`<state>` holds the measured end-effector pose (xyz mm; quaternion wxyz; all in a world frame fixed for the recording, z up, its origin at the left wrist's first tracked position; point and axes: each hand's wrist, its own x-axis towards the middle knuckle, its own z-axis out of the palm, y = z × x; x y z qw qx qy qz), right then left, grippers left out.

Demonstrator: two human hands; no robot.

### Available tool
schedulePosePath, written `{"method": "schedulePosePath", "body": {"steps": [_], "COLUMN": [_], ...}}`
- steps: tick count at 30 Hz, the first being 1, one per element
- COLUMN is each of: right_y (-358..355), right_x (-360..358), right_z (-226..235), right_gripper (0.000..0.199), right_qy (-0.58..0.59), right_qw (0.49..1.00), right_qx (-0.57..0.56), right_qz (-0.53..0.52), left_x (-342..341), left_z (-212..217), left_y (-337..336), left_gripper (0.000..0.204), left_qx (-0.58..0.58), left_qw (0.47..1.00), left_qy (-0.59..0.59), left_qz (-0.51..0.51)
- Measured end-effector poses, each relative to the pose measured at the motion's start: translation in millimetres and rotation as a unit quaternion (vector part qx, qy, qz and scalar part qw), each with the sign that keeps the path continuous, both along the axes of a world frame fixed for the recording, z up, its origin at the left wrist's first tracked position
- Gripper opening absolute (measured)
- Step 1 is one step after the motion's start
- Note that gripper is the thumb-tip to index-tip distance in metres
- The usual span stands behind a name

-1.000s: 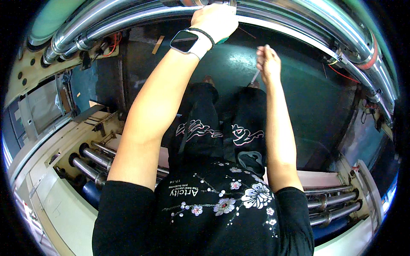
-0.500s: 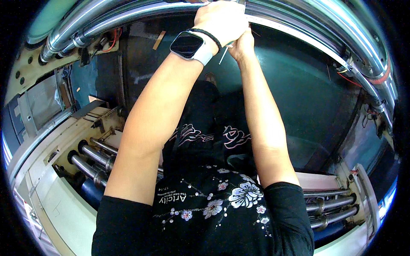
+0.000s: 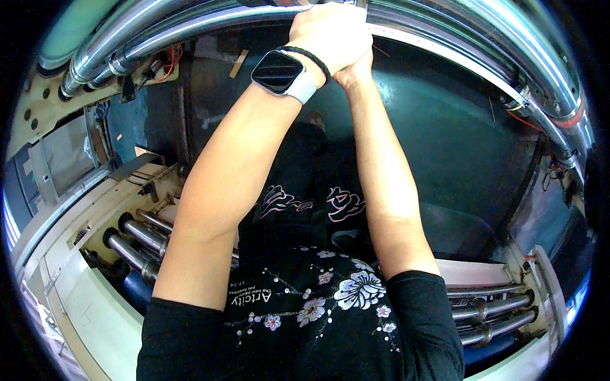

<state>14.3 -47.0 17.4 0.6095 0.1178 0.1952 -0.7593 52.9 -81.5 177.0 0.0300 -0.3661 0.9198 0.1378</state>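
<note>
At the top middle, both arms reach forward to a machine's metal rollers. My left hand [image 3: 329, 33] is closed in front of a shiny roller [image 3: 229, 17], its knuckles toward me; whatever it grips is hidden. A grey-strapped smartwatch [image 3: 278, 72] and a black braided cord [image 3: 312, 57] sit on that wrist. My right hand [image 3: 358, 68] is tucked against the underside of the left one, and its fingers are out of sight. A small silver metal part [image 3: 361, 9] shows just beyond the left hand. Right of the hands runs a pale marked strip [image 3: 432, 46] along the rollers.
Thick chrome rollers [image 3: 530, 60] curve across the far side. Cream machine frames stand at left [image 3: 47, 105] and right [image 3: 518, 267]. Lower rollers [image 3: 136, 254] lie beside me. A red cable [image 3: 522, 119] hangs at right. The dark floor [image 3: 438, 159] holds a small tan strip [image 3: 239, 63].
The thin pale rod that poked out below my hands is now out of sight. My right hand and forearm have shifted slightly left; the left hand stays at about the same place.
</note>
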Motion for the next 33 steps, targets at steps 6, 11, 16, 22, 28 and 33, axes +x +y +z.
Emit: {"method": "schedulePosePath", "body": {"steps": [6, 11, 16, 22, 28, 33], "right_y": [-1, -6, -4, -3, 39, 138], "right_x": [1, -1, -1, -2, -5, -27], "right_z": [5, -5, 0, -7, -16, -16], "right_gripper": [0.048, 0.043, 0.039, 0.04, 0.07, 0.055], "right_qy": [-0.016, 0.007, 0.019, 0.048, 0.247, 0.475], "right_qw": [0.998, 0.999, 1.0, 0.998, 0.926, 0.688], "right_qx": [0.045, 0.021, 0.013, 0.026, 0.242, 0.378], "right_qz": [-0.029, -0.033, -0.018, -0.007, 0.15, 0.398], "left_x": [-1, -3, -4, -7, 2, 10], "left_z": [5, 3, 1, 11, -9, -16], "left_y": [1, 1, 2, 6, -5, 0], "left_gripper": [0.033, 0.033, 0.031, 0.028, 0.033, 0.026], "left_qx": [0.012, 0.004, 0.007, 0.042, -0.014, -0.038], "left_qw": [1.0, 0.999, 0.999, 0.997, 1.0, 0.999], "left_qy": [-0.023, -0.034, -0.029, -0.009, -0.024, 0.007], "left_qz": [0.008, 0.008, 0.032, 0.067, 0.011, -0.026]}}
